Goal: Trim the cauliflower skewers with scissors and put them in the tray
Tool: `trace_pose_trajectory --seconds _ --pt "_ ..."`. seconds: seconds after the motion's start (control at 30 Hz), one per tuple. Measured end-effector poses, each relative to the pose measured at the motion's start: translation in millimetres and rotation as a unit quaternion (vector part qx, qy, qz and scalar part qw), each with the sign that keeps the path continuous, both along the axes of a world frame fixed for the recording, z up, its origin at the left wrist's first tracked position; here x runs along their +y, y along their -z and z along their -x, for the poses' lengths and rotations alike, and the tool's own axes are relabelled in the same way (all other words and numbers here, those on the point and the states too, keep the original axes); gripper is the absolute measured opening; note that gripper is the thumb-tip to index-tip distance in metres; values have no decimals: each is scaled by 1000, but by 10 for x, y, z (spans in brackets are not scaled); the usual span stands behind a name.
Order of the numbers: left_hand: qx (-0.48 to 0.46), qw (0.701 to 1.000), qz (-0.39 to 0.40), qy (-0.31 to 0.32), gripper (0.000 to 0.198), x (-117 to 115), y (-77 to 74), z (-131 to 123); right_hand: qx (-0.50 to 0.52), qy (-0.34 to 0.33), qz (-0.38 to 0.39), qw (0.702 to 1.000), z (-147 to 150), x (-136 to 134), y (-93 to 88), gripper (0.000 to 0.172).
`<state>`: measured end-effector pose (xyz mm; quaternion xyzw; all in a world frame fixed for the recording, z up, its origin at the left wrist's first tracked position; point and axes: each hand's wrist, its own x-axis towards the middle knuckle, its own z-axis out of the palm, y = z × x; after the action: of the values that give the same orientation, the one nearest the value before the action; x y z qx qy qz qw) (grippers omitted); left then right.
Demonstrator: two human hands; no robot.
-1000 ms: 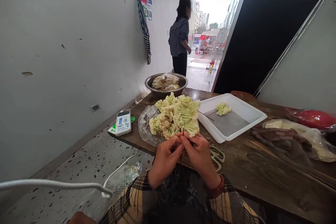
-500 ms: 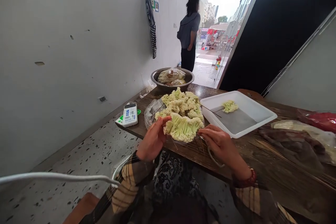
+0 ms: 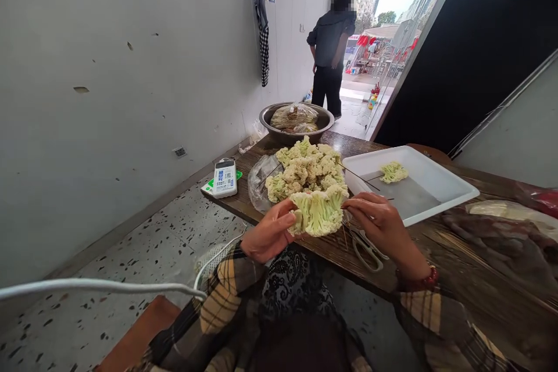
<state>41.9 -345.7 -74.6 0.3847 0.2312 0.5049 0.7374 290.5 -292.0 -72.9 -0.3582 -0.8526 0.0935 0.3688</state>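
Note:
My left hand [image 3: 271, 231] grips a pale green-white cauliflower piece [image 3: 320, 212] by its left side, thumb in front. At the piece's right edge, the fingertips of my right hand [image 3: 378, 218] pinch a thin skewer, mostly hidden by the fingers. Just behind, a heap of cauliflower florets [image 3: 307, 165] lies on a clear plastic bag [image 3: 260, 183]. Under my right hand rests a pair of scissors [image 3: 368, 253] with pale handles. A skewered cauliflower piece [image 3: 393, 172] lies in the white tray [image 3: 457, 196] to the right.
Behind the heap stands a metal basin [image 3: 267, 122] holding bagged food. A white box-shaped device [image 3: 225, 179] sits at the table's left corner. Loose skewers [image 3: 457, 247] and a dark cloth [image 3: 501, 229] lie at right. A person [image 3: 330, 40] stands by the doorway.
The view has shifted a little. The cauliflower piece has turned in my left hand, whose thumb now lies across its front. More of the scissors shows. The person by the door has turned.

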Motion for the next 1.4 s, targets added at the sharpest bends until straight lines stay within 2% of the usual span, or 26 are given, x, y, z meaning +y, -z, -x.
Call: trace_pose_trajectory --seconds 0.27,0.47,0.6,0.7,0.8,0.9,1.0,1.23,1.4 --pt "-40 998 33 -44 38 26 1 -83 -4 34 -48 998 27 25 42 20" --pt "-55 992 77 -77 40 32 -45 -126 3 48 -57 997 65 40 36 20" --pt "-67 986 103 -113 44 46 -51 -75 22 95 -89 991 -22 -82 1 27" --pt "-91 984 87 -130 50 82 -37 -2 -7 74 -27 997 -205 -244 171 27" --pt "-108 980 74 -149 49 127 -15 53 -102 68 74 990 -375 -357 507 26" --pt "-110 980 55 -159 48 160 2 63 -127 100 88 983 -437 -380 799 30" --pt "-87 982 37 -164 51 173 13 51 -125 129 74 981 -432 -366 926 30" --pt "-31 979 16 -200 67 169 40 30 -179 132 75 972 -493 -417 890 39" --pt "-22 981 -7 -194 69 143 31 40 -232 187 98 949 -529 -484 799 40"
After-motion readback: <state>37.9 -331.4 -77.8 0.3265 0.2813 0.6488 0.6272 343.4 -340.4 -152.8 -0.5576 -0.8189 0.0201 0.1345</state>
